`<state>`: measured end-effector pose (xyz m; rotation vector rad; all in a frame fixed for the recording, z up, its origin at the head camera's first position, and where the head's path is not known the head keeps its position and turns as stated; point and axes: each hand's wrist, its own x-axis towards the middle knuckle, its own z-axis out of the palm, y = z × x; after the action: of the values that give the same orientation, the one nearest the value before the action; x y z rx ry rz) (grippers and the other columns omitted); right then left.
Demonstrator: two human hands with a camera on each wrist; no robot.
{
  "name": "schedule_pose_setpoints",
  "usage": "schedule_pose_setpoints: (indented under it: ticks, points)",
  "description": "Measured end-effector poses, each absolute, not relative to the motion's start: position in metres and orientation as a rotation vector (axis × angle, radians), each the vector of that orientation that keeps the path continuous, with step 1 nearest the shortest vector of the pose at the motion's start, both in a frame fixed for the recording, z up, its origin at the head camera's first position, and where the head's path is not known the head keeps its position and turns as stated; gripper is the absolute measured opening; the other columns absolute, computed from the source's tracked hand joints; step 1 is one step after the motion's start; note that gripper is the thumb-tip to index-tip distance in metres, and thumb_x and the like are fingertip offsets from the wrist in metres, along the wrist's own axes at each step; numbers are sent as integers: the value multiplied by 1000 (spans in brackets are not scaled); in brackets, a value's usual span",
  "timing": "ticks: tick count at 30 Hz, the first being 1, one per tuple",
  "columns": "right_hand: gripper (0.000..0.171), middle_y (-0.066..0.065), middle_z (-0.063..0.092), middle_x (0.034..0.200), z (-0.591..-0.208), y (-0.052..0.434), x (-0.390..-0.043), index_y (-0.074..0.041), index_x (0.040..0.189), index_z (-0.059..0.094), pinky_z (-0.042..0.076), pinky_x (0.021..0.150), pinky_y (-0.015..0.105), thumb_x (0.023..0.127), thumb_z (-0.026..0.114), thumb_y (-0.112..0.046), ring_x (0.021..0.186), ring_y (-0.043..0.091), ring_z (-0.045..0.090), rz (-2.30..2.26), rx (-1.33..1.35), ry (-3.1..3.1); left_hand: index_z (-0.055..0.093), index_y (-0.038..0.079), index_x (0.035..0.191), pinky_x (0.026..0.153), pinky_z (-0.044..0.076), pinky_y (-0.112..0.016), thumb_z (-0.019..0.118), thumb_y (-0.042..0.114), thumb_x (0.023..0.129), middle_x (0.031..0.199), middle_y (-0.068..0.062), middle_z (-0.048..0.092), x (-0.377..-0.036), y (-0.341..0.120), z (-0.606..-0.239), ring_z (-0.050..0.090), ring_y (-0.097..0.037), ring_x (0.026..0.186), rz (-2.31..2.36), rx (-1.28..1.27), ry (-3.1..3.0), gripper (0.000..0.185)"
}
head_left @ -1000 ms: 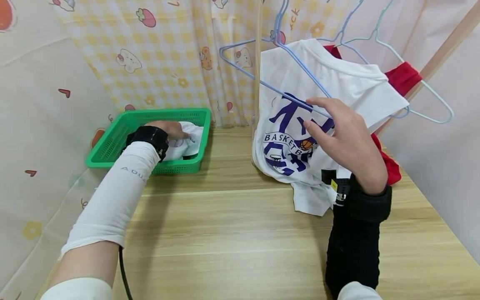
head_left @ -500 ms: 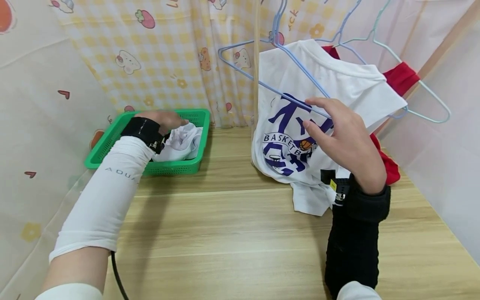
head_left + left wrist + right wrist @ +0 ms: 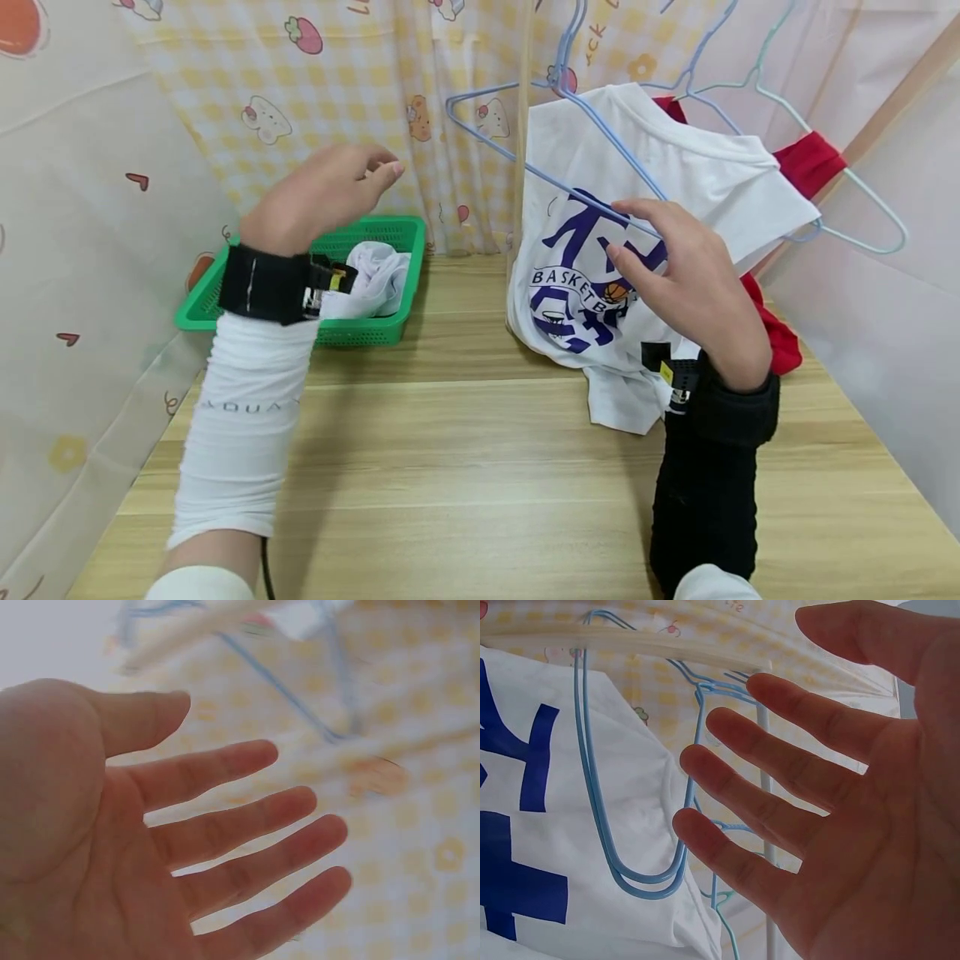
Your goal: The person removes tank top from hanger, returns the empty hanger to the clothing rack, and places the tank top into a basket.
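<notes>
In the head view my left hand [image 3: 322, 196] is raised over the green basket [image 3: 360, 335], and nothing shows in its grasp. The left wrist view has that palm [image 3: 142, 825] with fingers spread and bare. Crumpled white cloth [image 3: 378, 279] lies in the basket. On the right, my right hand [image 3: 697, 283] hovers at the lower wires of bare blue hangers [image 3: 451, 105], its fingers extended and holding nothing. Behind these hangers hangs a white T-shirt [image 3: 701, 158] with a dark blue basketball print. In the right wrist view the fingertips overlap a blue hanger [image 3: 646, 883].
A pale upright pole [image 3: 522, 150] stands left of the shirt. Farther right are a red garment [image 3: 810, 158] and a mint-green hanger [image 3: 873, 198]. A yellow checked curtain [image 3: 352, 108] backs the wooden table [image 3: 465, 500].
My left hand has come up out of the basket, leaving the white cloth inside. The cloth's folds have shifted. The right hand has stayed nearly still by the hangers.
</notes>
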<state>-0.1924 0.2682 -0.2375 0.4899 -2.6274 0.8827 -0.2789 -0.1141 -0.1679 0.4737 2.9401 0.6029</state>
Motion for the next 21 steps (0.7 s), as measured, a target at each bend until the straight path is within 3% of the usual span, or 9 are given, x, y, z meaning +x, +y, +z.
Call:
schedule_pose_setpoints:
  ticks: [3,7,11,15,21]
  points:
    - [54,18,53,163,-237,267,-192,-12,158,54,48,111,71,108,66,-28,150,42,50,879,499,-2623,50,8,161,119,44,-60,34,47,118,162,-16,55,-252,-102,-171,54,-37,146,748,535,3066,60]
    - [53,18,54,161,-238,265,-191,-11,157,55,53,106,68,108,66,-25,146,41,53,866,516,-2606,62,7,150,114,48,-56,41,38,118,150,-15,65,-223,-86,-186,59,-35,140,835,615,3229,49]
    - [52,17,55,160,-239,262,-191,-11,156,56,54,106,67,107,67,-23,146,40,53,860,526,-2600,64,9,148,114,49,-57,46,37,117,151,-14,64,-202,-71,-206,57,-35,143,881,627,3311,45]
    - [52,17,55,160,-239,259,-192,-10,156,57,46,115,69,107,68,-23,148,40,51,865,540,-2599,63,11,150,115,49,-57,48,37,117,154,-13,62,-189,-62,-222,56,-34,144,982,646,3316,45]
    - [51,17,56,159,-240,255,-192,-10,155,57,46,115,69,107,66,-23,147,39,52,865,553,-2598,63,10,150,121,43,-53,52,33,116,155,-11,60,-180,-60,-237,51,-32,149,1128,682,3292,43]
